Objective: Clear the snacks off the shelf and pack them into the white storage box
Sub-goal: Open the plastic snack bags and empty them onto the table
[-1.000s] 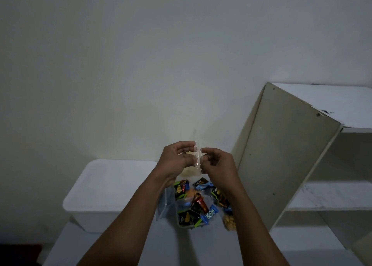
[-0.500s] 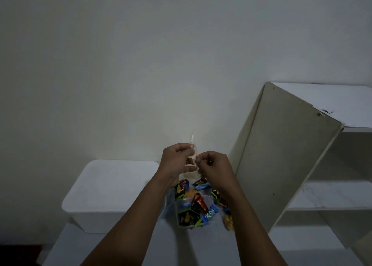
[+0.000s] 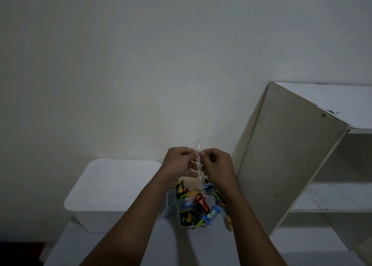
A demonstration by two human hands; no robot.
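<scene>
wall (image 3: 161, 64): plain, pale, fills the whole background, dim light
shelf (image 3: 285, 161): cream unit at right, side panel facing the hands, open compartments further right look bare from here
table (image 3: 161, 249): light surface under everything
white storage box (image 3: 112, 187): at left on the table, flat white top showing; cannot tell whether that is a lid on it
forearms: both reach in from below, cross over the table and hide part of the snack pile
snacks (image 3: 198, 207): heap of small wrapped packets (black-green, red, blue) in a clear tub or bag between box and shelf, just beside the box
left hand (image 3: 180, 163): raised above the heap, fingertips pinching the clear packet's left edge
right hand (image 3: 218, 165): just beside the left, fingertips pinching the same packet from the right
clear packet (image 3: 198, 173): see-through plastic, upright between both hands, pale contents low down, top tip above the knuckles
</scene>
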